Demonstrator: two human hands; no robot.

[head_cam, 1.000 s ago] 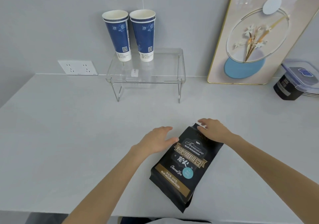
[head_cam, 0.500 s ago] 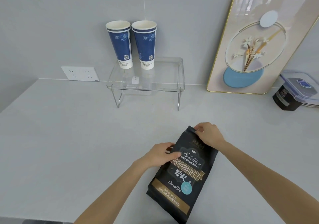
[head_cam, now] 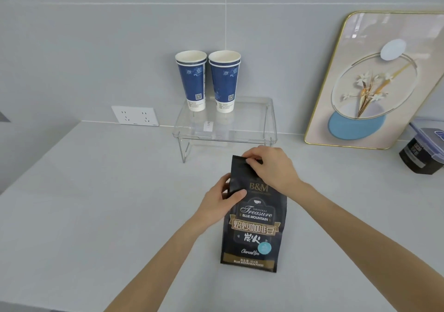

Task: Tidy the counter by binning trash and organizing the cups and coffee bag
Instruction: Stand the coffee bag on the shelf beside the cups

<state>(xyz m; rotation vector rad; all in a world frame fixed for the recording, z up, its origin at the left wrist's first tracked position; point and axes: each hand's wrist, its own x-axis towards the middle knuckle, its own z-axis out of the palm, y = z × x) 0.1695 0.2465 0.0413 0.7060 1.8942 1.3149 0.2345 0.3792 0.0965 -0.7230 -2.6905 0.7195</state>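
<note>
1. Item: black coffee bag (head_cam: 254,225), printed face toward the camera, standing roughly upright on the grey counter (head_cam: 96,203) in front of the clear acrylic riser shelf (head_cam: 225,124). Whether its base sat flat could not be told.
2. Grip, right hand (head_cam: 271,170): fingers and thumb pinched the bag's top edge at its right corner, apparently folding or pressing it closed.
3. Grip, left hand (head_cam: 219,200): wrapped the bag's upper left side, thumb pressed on the front panel, fingers hidden behind.
4. Companion items: two stacks of blue paper cups (head_cam: 209,81) stood side by side at the back left of the shelf, close together; the right part of the shelf was free. No trash was in view.
5. Risk, tipping: the bag looked tall over a narrow base. Letting go before it settled would likely topple it forward.
6. Risk, spillage: if the top seal was incomplete, a fall or a squeeze from the left hand could push contents out. The state of the seal could not be read.
7. Risk, collision: lifting the bag toward the shelf could catch its front rim, or nudge the light cups, which would upset easily.
8. Risk, neighbours: a framed picture (head_cam: 374,78) leaned on the wall and a lidded container (head_cam: 425,148) sat at far right, both well apart; a wide swing would be needed to reach them.
</note>
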